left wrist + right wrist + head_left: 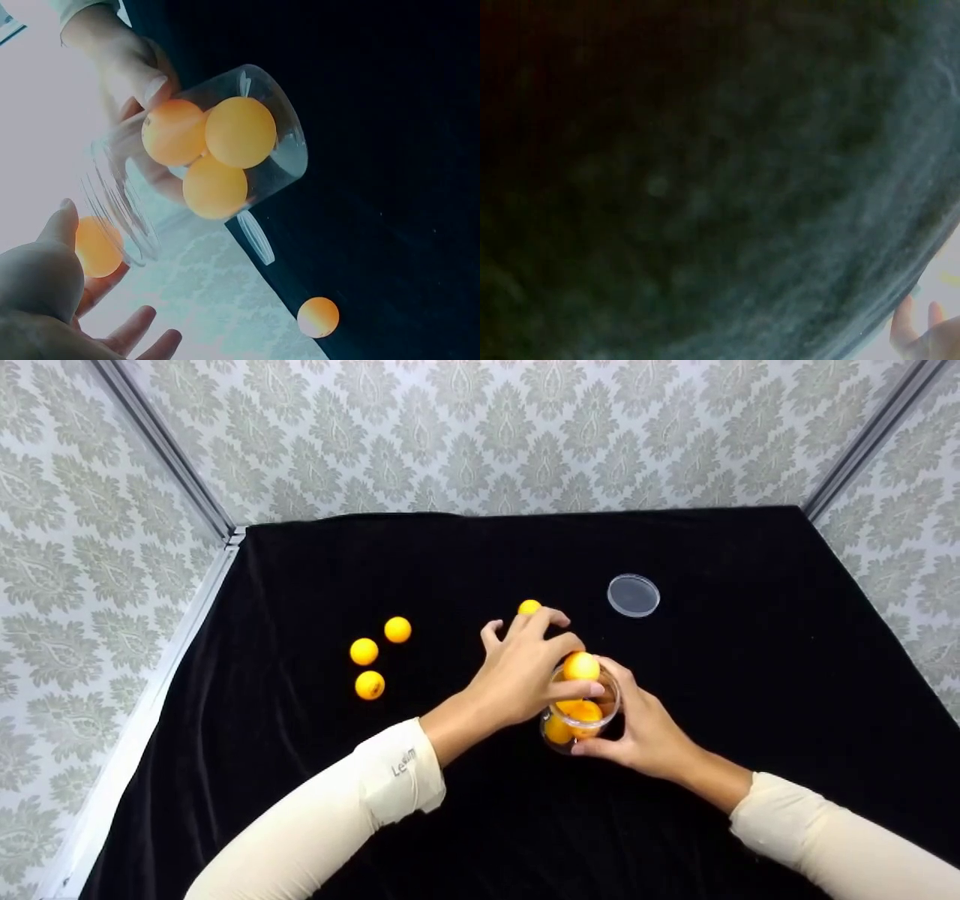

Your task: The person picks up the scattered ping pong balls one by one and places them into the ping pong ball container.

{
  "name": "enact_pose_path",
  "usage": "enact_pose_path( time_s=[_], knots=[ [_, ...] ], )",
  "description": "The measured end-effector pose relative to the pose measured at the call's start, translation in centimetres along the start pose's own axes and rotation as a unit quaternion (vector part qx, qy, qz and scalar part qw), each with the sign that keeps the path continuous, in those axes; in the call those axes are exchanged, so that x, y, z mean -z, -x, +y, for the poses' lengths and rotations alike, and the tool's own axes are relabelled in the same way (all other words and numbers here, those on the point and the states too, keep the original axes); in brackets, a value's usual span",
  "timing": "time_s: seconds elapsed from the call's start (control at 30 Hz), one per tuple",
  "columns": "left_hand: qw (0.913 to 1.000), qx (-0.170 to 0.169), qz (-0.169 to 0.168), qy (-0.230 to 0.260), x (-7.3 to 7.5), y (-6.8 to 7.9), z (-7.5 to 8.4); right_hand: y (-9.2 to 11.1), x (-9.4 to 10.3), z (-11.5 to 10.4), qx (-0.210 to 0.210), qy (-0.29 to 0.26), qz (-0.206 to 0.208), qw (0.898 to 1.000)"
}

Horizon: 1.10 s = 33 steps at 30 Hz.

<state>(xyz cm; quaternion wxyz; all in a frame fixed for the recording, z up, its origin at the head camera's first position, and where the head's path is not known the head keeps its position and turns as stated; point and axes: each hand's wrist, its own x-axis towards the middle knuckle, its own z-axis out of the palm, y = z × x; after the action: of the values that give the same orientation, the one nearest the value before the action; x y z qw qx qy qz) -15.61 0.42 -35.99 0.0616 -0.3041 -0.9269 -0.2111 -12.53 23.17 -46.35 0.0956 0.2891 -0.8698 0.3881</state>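
My left hand (517, 675) pinches an orange table tennis ball (581, 667) between thumb and index finger at the mouth of a clear plastic jar (292, 142). Its other fingers are spread. My right hand (651, 731) grips the jar round its side, tilting the mouth towards the left hand. Three orange balls (241, 133) rest inside the jar, as the left wrist view shows. Just beyond the left fingers, another orange ball (529, 607) lies on the black cloth, partly hidden by them. Dark, blurred cloth fills most of the right wrist view, with fingertips (904, 319) at the lower right corner.
Three loose orange balls (364, 652) lie on the black cloth (300, 585) to the left of the hands. A clear round lid (634, 595) lies flat beyond the jar, to the right. Patterned wall panels (465, 435) enclose the back and sides.
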Motion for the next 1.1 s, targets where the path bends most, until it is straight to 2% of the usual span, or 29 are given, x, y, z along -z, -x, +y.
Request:
enact_pose_path(
  time_s=[0.37, 1.1],
  knots=[
    [0.9998, -0.013, -0.015, -0.004, -0.91, 0.05, 0.68, 0.12, -0.06, 0.01, -0.012, 0.003, 0.005, 1.000],
    [0.9997, -0.016, -0.017, -0.002, -0.96, -0.05, 0.68, 0.07, 0.00, -0.16, -0.017, 0.012, 0.000, 1.000]
  ],
)
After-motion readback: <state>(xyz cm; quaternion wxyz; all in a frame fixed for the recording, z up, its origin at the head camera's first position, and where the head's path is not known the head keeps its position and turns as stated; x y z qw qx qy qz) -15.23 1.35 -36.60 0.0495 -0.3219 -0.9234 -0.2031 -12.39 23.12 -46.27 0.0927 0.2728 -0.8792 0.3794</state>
